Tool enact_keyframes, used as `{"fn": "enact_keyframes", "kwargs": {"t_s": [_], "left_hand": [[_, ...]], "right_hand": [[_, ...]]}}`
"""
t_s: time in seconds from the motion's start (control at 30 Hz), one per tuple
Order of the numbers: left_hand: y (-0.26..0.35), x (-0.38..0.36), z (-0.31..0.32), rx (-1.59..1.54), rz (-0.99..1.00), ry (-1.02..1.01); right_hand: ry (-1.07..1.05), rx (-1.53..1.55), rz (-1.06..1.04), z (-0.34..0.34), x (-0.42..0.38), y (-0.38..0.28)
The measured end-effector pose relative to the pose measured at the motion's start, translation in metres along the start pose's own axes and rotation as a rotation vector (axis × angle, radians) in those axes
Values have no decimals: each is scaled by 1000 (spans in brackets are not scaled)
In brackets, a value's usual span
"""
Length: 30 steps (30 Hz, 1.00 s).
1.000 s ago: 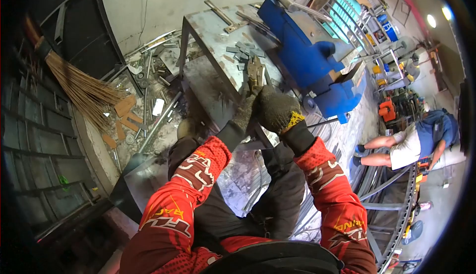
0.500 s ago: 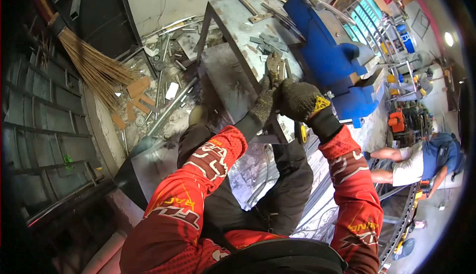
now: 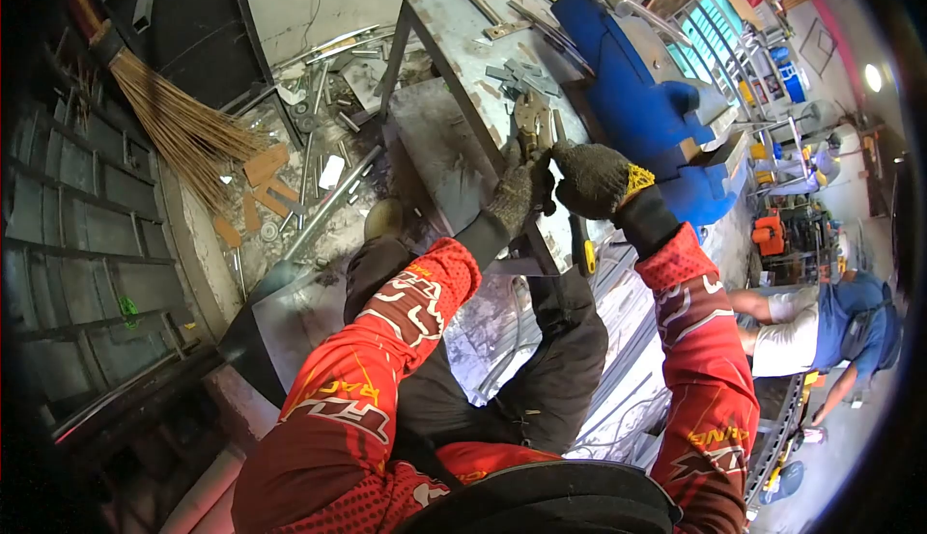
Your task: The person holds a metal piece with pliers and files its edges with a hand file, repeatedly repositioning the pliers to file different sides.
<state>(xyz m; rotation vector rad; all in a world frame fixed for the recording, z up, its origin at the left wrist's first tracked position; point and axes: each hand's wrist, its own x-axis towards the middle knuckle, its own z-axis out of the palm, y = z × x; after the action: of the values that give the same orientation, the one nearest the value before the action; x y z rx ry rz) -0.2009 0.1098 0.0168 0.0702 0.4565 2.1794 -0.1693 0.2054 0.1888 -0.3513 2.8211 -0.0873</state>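
Head-worn camera, wide view, facing forward and down, workbench [image 3: 468, 37] near

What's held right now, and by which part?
Left hand: what looks like pliers, by the handle end. Right hand: can't tell whether it holds anything; the glove hides its grip.

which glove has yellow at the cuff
The right glove, the one nearer the blue vise. Yellow shows at its cuff; none shows on the left glove.
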Motion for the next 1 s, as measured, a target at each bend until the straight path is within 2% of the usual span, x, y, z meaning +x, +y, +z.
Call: {"fn": "enact_keyframes", "kwargs": {"t_s": [0.03,0.07,0.1,0.13,0.2,0.27,0.3,0.33,0.4,0.43,0.47,0.53,0.6,0.67,0.73,0.8,0.83,0.87,0.93,1.0], "left_hand": [[7,-6,8,1,1,-1],[14,-12,16,95,82,134],[22,-19,23,187,163,267],[33,-22,21,374,114,248],[37,-30,34,403,193,274],[34,-29,39,511,556,266],[39,-29,26,308,199,97],[33,-27,24,310,194,93],[27,-27,26,538,306,234],[28,-28,29,496,339,188],[28,-32,31,655,388,166],[5,-9,-38,1781,820,105],[12,-14,-34,1850,1035,115],[33,-37,11,481,193,274],[40,-31,-23,51,101,115],[46,-41,-1,378,351,47],[47,-29,-25,333,258,63],[49,-32,-23,345,250,53],[49,-48,-12,93,125,50],[34,-61,-1,120,112,29]], "right_hand": [[-18,-111,3,1,2,3],[-36,-221,8,0,2,7],[36,-173,-48,-12,0,21],[104,-121,-102,-30,-4,40],[42,-31,-76,-46,-12,45],[51,-235,-2,-49,-27,23],[116,-245,-27,-47,-33,19],[118,-244,-21,-44,-37,19],[189,-37,-1,-39,-43,17],[170,108,55,-38,-51,12],[210,250,122,-29,-62,4],[421,592,142,2,-90,4],[619,525,188,36,-123,9],[642,576,437,43,-170,-27],[715,570,685,113,-215,-31],[659,357,800,176,-261,-50],[589,295,814,207,-276,-72],[518,234,826,231,-288,-89],[583,270,880,259,-293,-104],[655,304,933,271,-292,-104]]}}
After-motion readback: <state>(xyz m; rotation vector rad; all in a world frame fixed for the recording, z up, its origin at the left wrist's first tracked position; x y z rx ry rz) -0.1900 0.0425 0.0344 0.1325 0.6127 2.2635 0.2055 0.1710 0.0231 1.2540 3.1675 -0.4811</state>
